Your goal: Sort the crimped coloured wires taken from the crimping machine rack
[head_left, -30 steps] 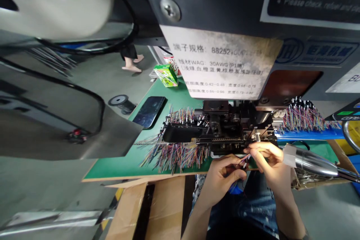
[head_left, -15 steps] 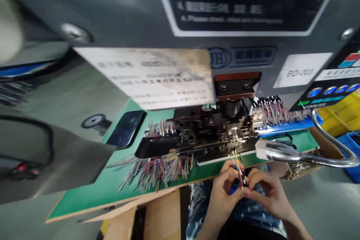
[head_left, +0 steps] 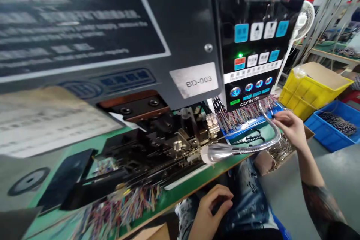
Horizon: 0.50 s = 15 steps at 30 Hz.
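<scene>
My right hand (head_left: 291, 127) reaches over the right end of a blue tray (head_left: 239, 130) piled with multicoloured wire bundles (head_left: 234, 118). Its fingers are pinched at the tray's edge, with a small dark piece at the fingertips that is too small to name. Over my lap, my left hand (head_left: 215, 208) is loosely curled, thumb and fingers apart, nothing between them. Ahead of it stands a terminal crimping machine (head_left: 180, 146) on a green table top (head_left: 202, 180). More loose coloured wires (head_left: 126, 210) lie in front of the machine at the left.
A bendable metal lamp (head_left: 242, 150) arches between my hands. Scissors (head_left: 249, 138) lie beneath it. At the right are a cardboard box (head_left: 263, 163), a yellow crate (head_left: 298, 93) and a blue crate (head_left: 320, 123). A control panel (head_left: 253, 45) juts out above; a phone (head_left: 67, 176) lies left.
My hands were together, holding a small black connector with coloured wires. They have separated: the right moved out to the tray, the left stayed above my lap. The view has swung right.
</scene>
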Each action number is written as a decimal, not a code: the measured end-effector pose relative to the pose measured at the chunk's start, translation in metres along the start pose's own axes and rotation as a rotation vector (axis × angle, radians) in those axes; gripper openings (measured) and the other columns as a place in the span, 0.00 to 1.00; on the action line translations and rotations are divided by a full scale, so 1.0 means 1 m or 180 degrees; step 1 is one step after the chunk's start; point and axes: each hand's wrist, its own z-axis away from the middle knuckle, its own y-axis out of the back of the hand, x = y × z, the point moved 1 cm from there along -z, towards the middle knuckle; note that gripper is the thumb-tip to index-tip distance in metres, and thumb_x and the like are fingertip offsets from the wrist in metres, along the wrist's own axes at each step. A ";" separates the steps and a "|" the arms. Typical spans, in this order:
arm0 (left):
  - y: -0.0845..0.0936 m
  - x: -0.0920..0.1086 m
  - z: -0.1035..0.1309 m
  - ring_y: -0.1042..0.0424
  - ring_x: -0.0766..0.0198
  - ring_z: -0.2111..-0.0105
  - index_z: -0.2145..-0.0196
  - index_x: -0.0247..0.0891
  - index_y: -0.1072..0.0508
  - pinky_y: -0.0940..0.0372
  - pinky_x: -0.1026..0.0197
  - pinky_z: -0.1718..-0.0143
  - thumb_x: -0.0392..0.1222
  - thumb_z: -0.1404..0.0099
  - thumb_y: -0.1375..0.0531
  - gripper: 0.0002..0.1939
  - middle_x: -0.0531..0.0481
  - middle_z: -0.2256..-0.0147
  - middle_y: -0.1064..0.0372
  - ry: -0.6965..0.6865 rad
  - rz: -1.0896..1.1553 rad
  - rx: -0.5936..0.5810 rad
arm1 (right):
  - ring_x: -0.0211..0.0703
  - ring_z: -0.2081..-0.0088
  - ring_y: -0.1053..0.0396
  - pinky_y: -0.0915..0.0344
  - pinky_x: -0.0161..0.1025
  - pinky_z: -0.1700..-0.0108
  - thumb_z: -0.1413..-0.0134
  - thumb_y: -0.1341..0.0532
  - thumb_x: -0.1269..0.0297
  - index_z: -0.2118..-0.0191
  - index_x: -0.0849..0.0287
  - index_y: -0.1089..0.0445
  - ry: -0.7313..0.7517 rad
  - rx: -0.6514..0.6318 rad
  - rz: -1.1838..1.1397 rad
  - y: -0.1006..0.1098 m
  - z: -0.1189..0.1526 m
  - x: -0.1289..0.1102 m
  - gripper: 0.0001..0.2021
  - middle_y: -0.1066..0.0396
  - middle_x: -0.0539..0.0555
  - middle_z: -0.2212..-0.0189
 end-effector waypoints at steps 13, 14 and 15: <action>-0.001 0.006 0.009 0.20 0.53 0.64 0.66 0.42 0.14 0.26 0.59 0.60 0.47 0.34 0.30 0.08 0.45 0.66 0.18 -0.0151 -0.0485 0.0075 | 0.54 0.63 0.25 0.32 0.47 0.55 0.48 0.37 0.72 0.65 0.58 0.25 0.0340 0.0092 0.1197 -0.063 -0.137 0.030 0.05 0.20 0.60 0.69; -0.001 0.007 0.009 0.20 0.53 0.64 0.66 0.42 0.14 0.26 0.59 0.59 0.47 0.34 0.31 0.07 0.45 0.66 0.18 -0.0153 -0.0494 0.0078 | 0.55 0.62 0.26 0.32 0.47 0.55 0.49 0.38 0.72 0.66 0.58 0.26 0.0346 0.0086 0.1306 -0.064 -0.140 0.031 0.04 0.21 0.61 0.68; 0.000 0.007 0.009 0.20 0.54 0.64 0.65 0.42 0.14 0.27 0.59 0.59 0.46 0.34 0.31 0.07 0.45 0.65 0.18 -0.0152 -0.0502 0.0079 | 0.56 0.60 0.26 0.33 0.47 0.55 0.49 0.38 0.73 0.68 0.58 0.26 0.0348 0.0089 0.1410 -0.063 -0.142 0.031 0.04 0.21 0.62 0.67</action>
